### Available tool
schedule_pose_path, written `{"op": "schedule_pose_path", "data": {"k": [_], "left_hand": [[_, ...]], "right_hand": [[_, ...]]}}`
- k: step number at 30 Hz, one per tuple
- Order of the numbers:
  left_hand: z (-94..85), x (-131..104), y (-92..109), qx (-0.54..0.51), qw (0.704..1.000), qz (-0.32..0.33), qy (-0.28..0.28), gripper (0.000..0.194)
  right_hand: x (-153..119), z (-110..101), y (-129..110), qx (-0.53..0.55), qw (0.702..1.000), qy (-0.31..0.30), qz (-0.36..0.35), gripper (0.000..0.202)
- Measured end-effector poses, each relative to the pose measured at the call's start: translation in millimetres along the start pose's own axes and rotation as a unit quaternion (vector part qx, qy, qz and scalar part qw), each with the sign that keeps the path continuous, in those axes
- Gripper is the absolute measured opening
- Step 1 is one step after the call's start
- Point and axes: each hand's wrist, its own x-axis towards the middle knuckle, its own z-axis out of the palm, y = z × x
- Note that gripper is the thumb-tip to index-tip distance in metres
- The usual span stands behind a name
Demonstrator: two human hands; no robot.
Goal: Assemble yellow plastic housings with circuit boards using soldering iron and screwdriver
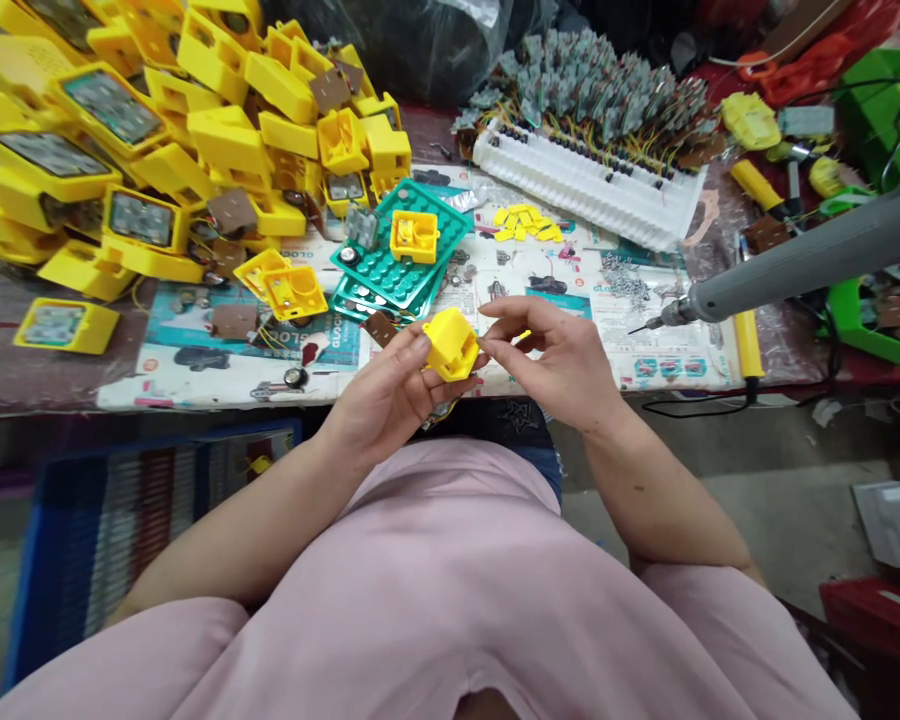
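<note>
through the head camera i have the yellow housing (452, 345) at the near edge of the bench (45, 378), held between the left hand's (386, 388) thumb and fingers. the right hand (551, 355) is drawn narrow, its thumb and forefinger close to the housing's right side; i cannot tell whether they grip anything. beyond, an open yellow case (414, 237) rests on green trays (454, 222), with small yellow pieces (526, 222) to their right. a gray screwdriver (787, 262) slants in from my right.
</note>
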Motion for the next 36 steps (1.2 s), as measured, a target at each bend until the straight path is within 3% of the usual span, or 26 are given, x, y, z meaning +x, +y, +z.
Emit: {"op": "schedule_pose_path", "data": {"k": [6,14,18,22,27,36], "left_hand": [[2.3,-1,-3,0.022,1.0,0.017,0.012,0.052],[0.7,-1,-4,0.031,0.999,0.021,0.02,0.048],[0.8,-1,-2,0.047,0.998,0.016,0.032,0.035],[0.6,0,-3,0.073,0.996,0.022,0.037,0.036],[1.8,1,-5,0.088,0.995,0.032,0.04,0.033],[3.0,0,-8,0.077,0.995,0.048,0.046,0.033]], "right_hand": [[3,2,-4,-0.094,0.994,0.02,-0.058,0.009],[0,3,-3,-0.154,0.983,0.015,-0.097,0.018],[0,6,-8,-0.186,0.98,0.003,-0.066,0.019],[0,8,-18,-0.247,0.968,-0.026,-0.016,0.019],[-2,9,-25,-0.32,0.945,-0.062,-0.032,0.024],[-1,11,-23,-0.329,0.943,-0.046,-0.029,0.03]]}}
